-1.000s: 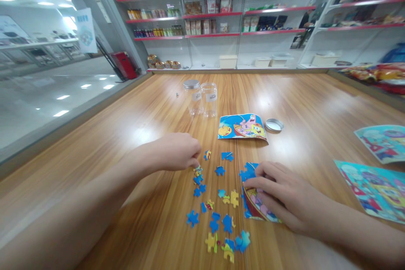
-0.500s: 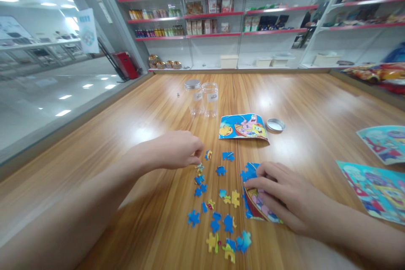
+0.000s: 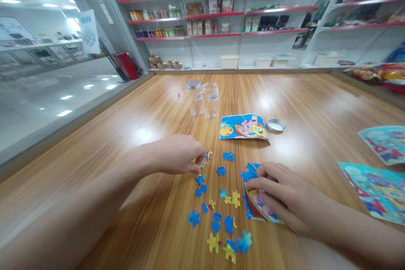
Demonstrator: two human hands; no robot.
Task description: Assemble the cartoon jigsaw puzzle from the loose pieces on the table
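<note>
One part-joined puzzle (image 3: pixel 254 202) is lying on the table (image 3: pixel 152 228), right under the right hand (image 3: pixel 281 194). That hand is resting palm-down, fingers slightly spread and bent over the top, pinching nothing. The left hand (image 3: pixel 177 154) is curling, thumb and fingertips close together, at a small patterned piece (image 3: pixel 203 163); it's partly hidden, so I can't tell whether the fingers are pinching it.

Loose pieces are scattering the strip between the hands. A red-and-yellow piece (image 3: pixel 209 155) is sitting just past the left fingertips, a blue piece (image 3: pixel 200 179) just on the near side. Another blue piece (image 3: pixel 221 171) is lying between the two hands, and a yellow piece (image 3: pixel 236 199) is lying just left of the right hand's puzzle. More are lying closer to the viewer than both hands, including a blue star-like piece (image 3: pixel 194 218) and a pale blue piece (image 3: pixel 244 242).

Ahead of the right hand, a picture card (image 3: pixel 242 128) is curling up at an edge, with a silver lid (image 3: pixel 276 125) just beside it. Beyond the left hand, a capped jar (image 3: pixel 196 103) and an open jar (image 3: pixel 211 103) are standing side by side. Two picture sheets (image 3: pixel 376 194) are lying right of the right hand. Stocked shelves (image 3: pixel 211 35) are standing well beyond both hands.
</note>
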